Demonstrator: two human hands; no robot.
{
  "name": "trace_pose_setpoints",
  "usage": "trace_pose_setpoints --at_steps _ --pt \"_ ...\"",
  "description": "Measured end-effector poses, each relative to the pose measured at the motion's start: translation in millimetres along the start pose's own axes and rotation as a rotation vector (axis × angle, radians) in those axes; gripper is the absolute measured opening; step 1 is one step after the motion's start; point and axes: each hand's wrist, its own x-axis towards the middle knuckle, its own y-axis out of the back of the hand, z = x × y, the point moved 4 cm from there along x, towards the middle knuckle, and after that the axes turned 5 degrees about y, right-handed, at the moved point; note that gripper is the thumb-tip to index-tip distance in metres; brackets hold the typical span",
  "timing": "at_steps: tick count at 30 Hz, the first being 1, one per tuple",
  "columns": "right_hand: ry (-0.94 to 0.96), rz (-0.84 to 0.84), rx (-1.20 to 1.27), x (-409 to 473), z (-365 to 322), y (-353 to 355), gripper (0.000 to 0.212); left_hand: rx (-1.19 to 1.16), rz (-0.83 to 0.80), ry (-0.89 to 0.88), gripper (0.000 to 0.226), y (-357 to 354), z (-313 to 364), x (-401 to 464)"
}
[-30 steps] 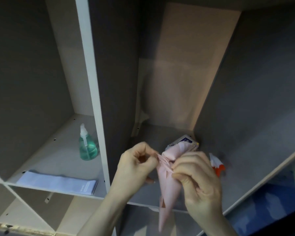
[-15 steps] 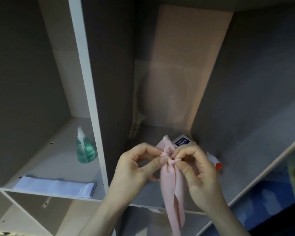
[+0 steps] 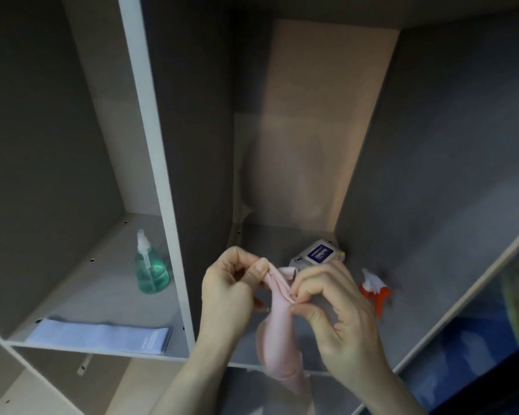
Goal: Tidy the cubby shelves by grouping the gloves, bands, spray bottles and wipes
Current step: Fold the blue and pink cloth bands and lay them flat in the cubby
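**Pink glove pinched btwn both hands at middle cubby**

Head view: left hand (image 3: 226,290) and right hand (image 3: 339,307) both pinch the top edge of a pink glove (image 3: 279,330), which hangs down in front of the middle cubby's shelf (image 3: 253,359). Behind it, on that shelf — wipes pack (image 3: 318,254) and, just right, an orange-white spray bottle (image 3: 375,290). Left cubby: green spray bottle (image 3: 150,272) upright, w/ a pale blue band (image 3: 99,338) lying flat near the front edge.

I'm looking into what seems a home storage or utility corner: a laminate cubby shelf unit (image 3: 150,163) holding a pump bottle (image 3: 150,272), a wipes pack (image 3: 318,255) and a spray bottle (image 3: 373,287).
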Motion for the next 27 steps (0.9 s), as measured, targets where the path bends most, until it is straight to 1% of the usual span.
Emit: trace_pose_setpoints --at_steps 2,4,6,7,9,11,14,19,21,23,25,27 --pt "-0.103 0.0 0.136 -3.3 9.8 2.2 0.014 -0.013 0.003 0.015 0.026 -2.6 -3.4 -0.1" --pt "-0.261 0.014 0.192 -4.3 20.7 3.2 0.02 0.027 -0.002 -0.033 0.029 -6.1 -3.4 -3.8" --pt "-0.379 0.031 0.179 -5.7 26.4 2.7 0.011 0.105 -0.009 -0.108 0.026 -10.3 -1.8 -9.2" --pt "-0.404 0.043 0.166 -5.9 26.0 2.4 0.01 0.143 -0.001 -0.147 0.024 -11.0 -1.0 -11.3" --pt "-0.388 0.039 0.143 -5.1 21.1 0.3 0.015 0.166 0.026 -0.181 0.02 -10.9 -0.4 -12.4" --pt "-0.361 0.019 0.099 -4.4 15.9 -2.5 0.02 0.131 0.018 -0.164 0.016 -11.0 -0.8 -12.8" --pt "-0.371 0.062 0.025 -5.0 17.7 -0.4 0.027 0.063 -0.028 -0.13 0.029 -13.7 -0.5 -15.5" --pt "-0.329 0.093 -0.01 -1.3 15.8 -1.7 0.022 0.14 0.037 -0.201 0.039 -10.3 4.5 -10.2" --pt "-0.381 0.1 0.122 -1.4 17.9 -2.6 0.02 0.16 0.05 -0.2 0.041 -8.4 6.5 -7.4" --pt "-0.415 0.138 0.34 -0.3 18.5 -0.8 0.018 0.163 0.047 -0.192 0.04 -8.9 9.9 -7.0" --pt "-0.363 0.176 0.505 0.2 14.6 1.9 0.026 0.137 0.041 -0.17 0.041 -10.4 11.9 -5.8" --pt "-0.298 0.175 0.625 1.0 9.6 2.3 0.025 0.133 0.033 -0.151 0.038 -12.2 11.6 -4.1"
